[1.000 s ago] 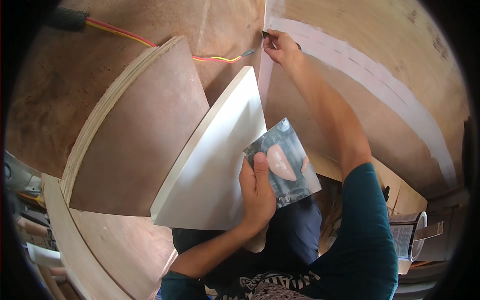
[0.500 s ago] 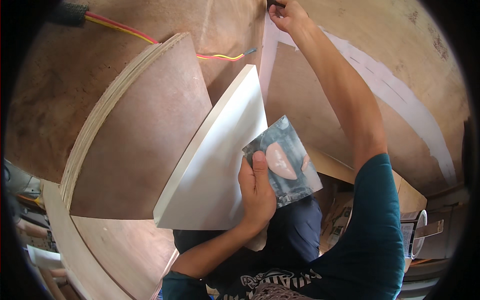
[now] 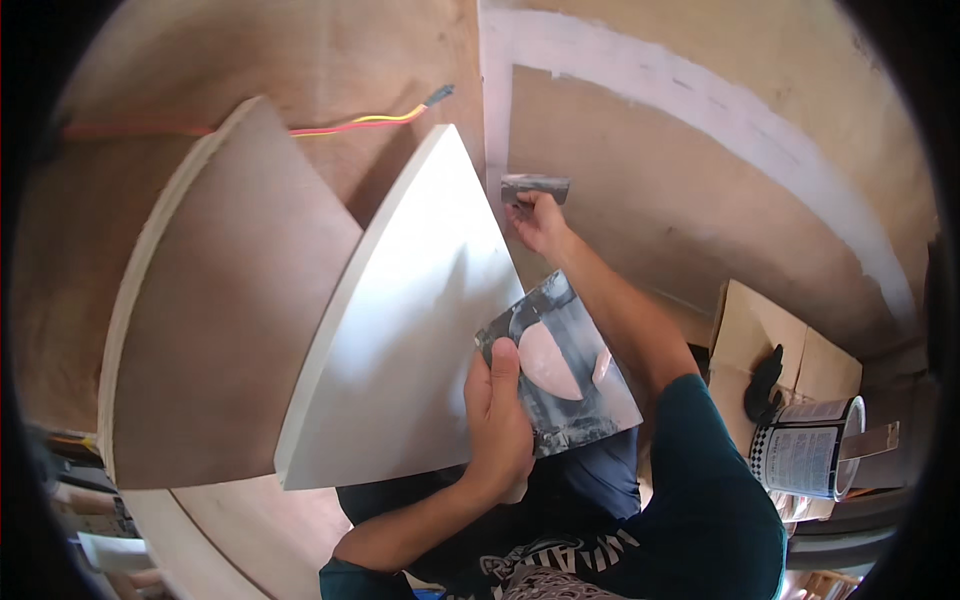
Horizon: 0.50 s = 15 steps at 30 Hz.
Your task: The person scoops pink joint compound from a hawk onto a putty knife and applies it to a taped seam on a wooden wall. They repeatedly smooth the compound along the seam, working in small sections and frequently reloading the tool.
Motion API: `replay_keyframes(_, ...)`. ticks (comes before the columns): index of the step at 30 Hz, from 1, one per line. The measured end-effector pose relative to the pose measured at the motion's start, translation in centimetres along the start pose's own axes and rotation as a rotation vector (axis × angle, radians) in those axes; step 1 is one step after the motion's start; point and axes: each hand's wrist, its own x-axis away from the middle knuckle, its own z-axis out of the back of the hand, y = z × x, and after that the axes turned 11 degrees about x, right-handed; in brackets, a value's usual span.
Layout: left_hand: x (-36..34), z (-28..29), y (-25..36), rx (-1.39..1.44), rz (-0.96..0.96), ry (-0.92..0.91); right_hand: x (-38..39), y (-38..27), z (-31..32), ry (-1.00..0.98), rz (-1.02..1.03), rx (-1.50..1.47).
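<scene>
My left hand [image 3: 497, 425] grips a square dark mixing plate [image 3: 590, 400], thumb on top. On the plate sit a smooth half-round mound of pink putty [image 3: 545, 362] and a smaller dab near its right edge. Farther out, my right hand [image 3: 540, 226] pinches a flat, wide putty spreader [image 3: 540, 186], its blade smeared with pale filler. The spreader is beside the upright strip of pale pink filler [image 3: 496, 120] along the inside corner of the plywood walls; whether its edge touches cannot be made out.
A white quarter-round panel [image 3: 400, 350] stands left of the plate, with a brown plywood panel [image 3: 220, 330] beyond it. Red and yellow wires [image 3: 370, 122] stick out behind. At right are a cardboard box [image 3: 820, 350], a black object [image 3: 765, 388] and a can [image 3: 805, 452] with a flat stick.
My right hand has come down along the corner from the top, and the spreader now shows in full. The view has shifted, bringing the can and box farther in. My left hand still holds the plate.
</scene>
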Motion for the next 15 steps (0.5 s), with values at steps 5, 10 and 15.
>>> replay_keyframes(5,-0.8,1.1,-1.3,0.08,0.278,0.088,-3.8,5.8,7.2,0.092,-0.141,-0.016)
replay_keyframes(10,-0.7,0.9,-1.2,0.006,0.347,0.189,-6.4,10.9,11.3,0.13,-0.254,-0.018)
replay_keyframes(15,-0.4,0.5,-0.8,-0.144,0.222,0.267,-7.8,15.4,10.7,0.152,-0.312,-0.112)
